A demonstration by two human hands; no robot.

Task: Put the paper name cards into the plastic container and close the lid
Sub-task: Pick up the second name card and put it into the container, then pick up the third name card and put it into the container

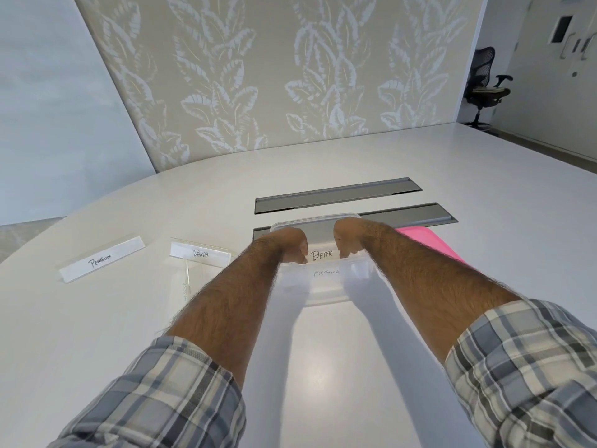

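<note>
Office meeting room; large white conference table [323, 367] with cable hatches [336, 195]; mesh office chair [486, 85]

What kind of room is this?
Probably an office meeting room: a big white table with cable hatches in it, name cards set out, and an office chair in the back.

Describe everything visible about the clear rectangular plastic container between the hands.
The clear rectangular plastic container is a translucent tub with rounded corners, lidless, sitting flat on the white table, its far rim over a grey hatch. The left hand and right hand reach in, fingers curled onto the ends of a white paper card marked BEAR. A second card shows faintly through its near wall.
</note>
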